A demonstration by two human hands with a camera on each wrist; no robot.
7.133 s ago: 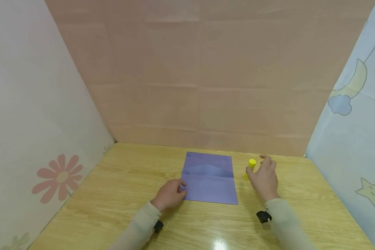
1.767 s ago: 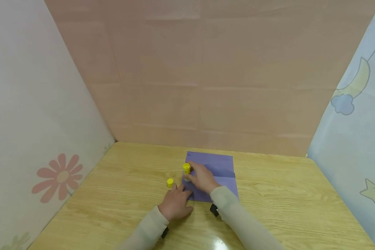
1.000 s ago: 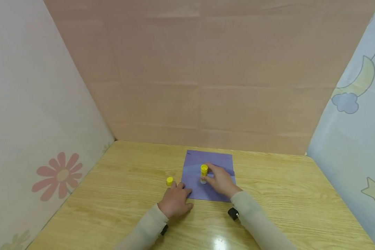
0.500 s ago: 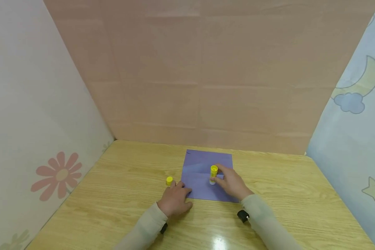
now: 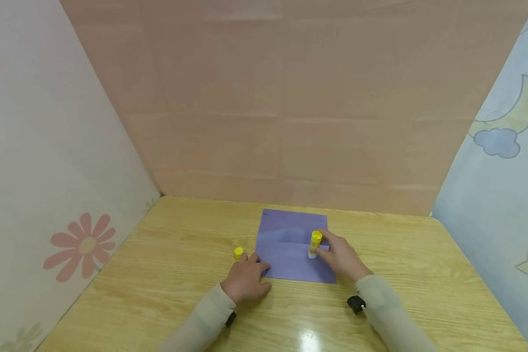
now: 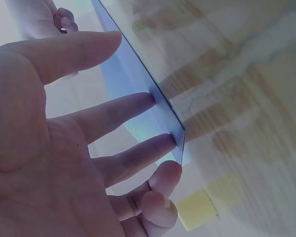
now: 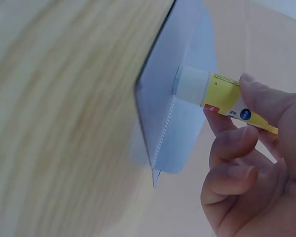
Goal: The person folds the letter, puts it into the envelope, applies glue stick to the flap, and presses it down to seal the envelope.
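A creased purple sheet of paper (image 5: pixel 283 261) lies on the table, its upper part slightly raised along the crosswise fold. My right hand (image 5: pixel 344 256) pinches a yellow glue stick (image 5: pixel 315 240) between thumb and fingers. In the right wrist view the white end of the glue stick (image 7: pixel 192 84) touches the paper near the fold, towards its right edge. My left hand (image 5: pixel 245 278) rests at the paper's lower left corner with spread fingers, two fingertips pressing on it in the left wrist view. Just beyond those fingers stands the yellow cap (image 5: pixel 239 253), off the paper.
The wooden table (image 5: pixel 180 244) meets a tan backdrop (image 5: pixel 220 146) behind the paper. A pale wall with a flower print (image 5: pixel 86 247) closes the left side. On the right hangs a light sheet with a moon print (image 5: pixel 517 110).
Earlier the capped glue stick stood right of the paper. The cap now sits at the left, and my right hand has slid the stick rightward across the paper. My left hand has stayed at the corner lately.
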